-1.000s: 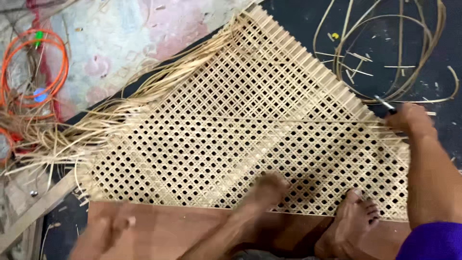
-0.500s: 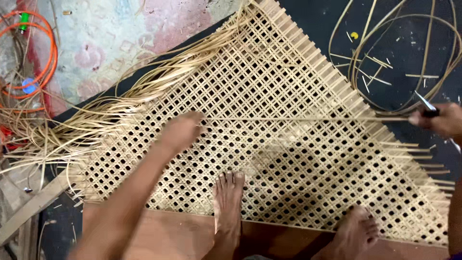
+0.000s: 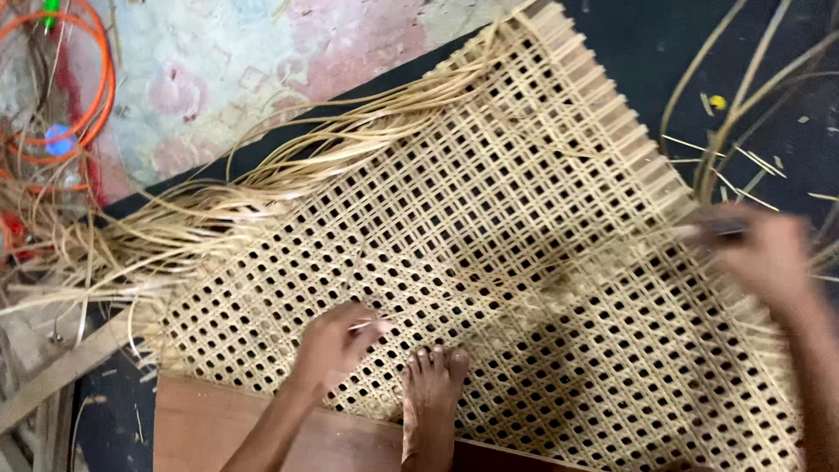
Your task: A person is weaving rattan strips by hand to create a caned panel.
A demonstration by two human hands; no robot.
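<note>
Head view, looking down: a woven cane panel [image 3: 542, 262] of open square mesh lies flat across a brown wooden board [image 3: 218, 428] and a dark floor [image 3: 664, 52]; unwoven cane ends [image 3: 253, 205] fan loose from its left edge over a faded patterned mat [image 3: 262, 79]; the left hand [image 3: 336, 345] rests on the mesh near the lower edge, fingers pinched together on a thin cane strand [image 3: 367, 325]; a bare foot [image 3: 433, 385] presses the panel just beside that hand; the right hand [image 3: 769, 258] sits at the panel's right edge, blurred, fingers closed about a dark slender tool [image 3: 721, 229], though the blur leaves the grip itself hard to read; step in hand, by judgement: threading a single strand across the weave, one hand feeding, the other drawing at the edge; the next move would call for keeping the strand flat and taut along its row while the foot pins the panel; loose cane lengths [image 3: 743, 114] curl on the floor at upper right; an orange coiled cord [image 3: 87, 96] lies at upper left; containers: none in view, so no contents to list.
</note>
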